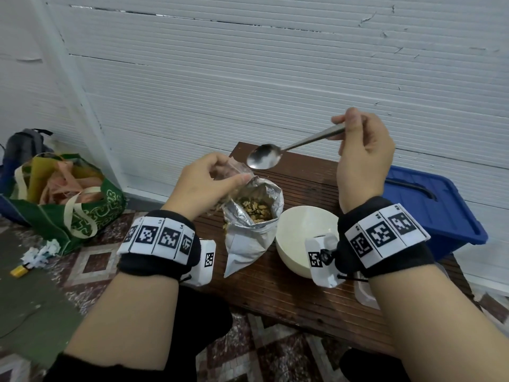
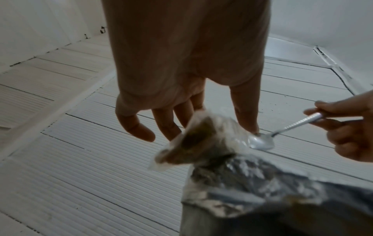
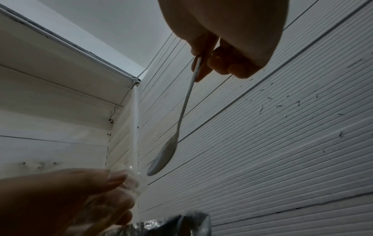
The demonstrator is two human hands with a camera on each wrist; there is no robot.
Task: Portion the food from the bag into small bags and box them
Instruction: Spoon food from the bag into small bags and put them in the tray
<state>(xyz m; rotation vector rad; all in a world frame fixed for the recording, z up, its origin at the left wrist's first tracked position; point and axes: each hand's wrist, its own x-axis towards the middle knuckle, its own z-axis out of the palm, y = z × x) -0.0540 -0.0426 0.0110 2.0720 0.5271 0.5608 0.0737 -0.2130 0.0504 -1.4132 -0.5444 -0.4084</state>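
Your raised right hand (image 1: 363,155) pinches the empty silver metal spoon (image 1: 264,160) by its handle; your left hand (image 1: 203,183) pinches the small clear plastic bag (image 1: 234,175) above the open foil food bag (image 1: 253,216) on the brown wooden bench (image 1: 297,293).

A green tote bag (image 1: 68,199) sits beside what looks like a grey backpack (image 1: 24,146).

My left hand (image 1: 205,183) covers most of the small clear bag (image 1: 234,172), so I cannot tell how full it is. In the left wrist view that bag and the foil bag (image 2: 252,183) are blurred. My right forearm hides most of a clear container (image 1: 363,293) near the table's right edge.
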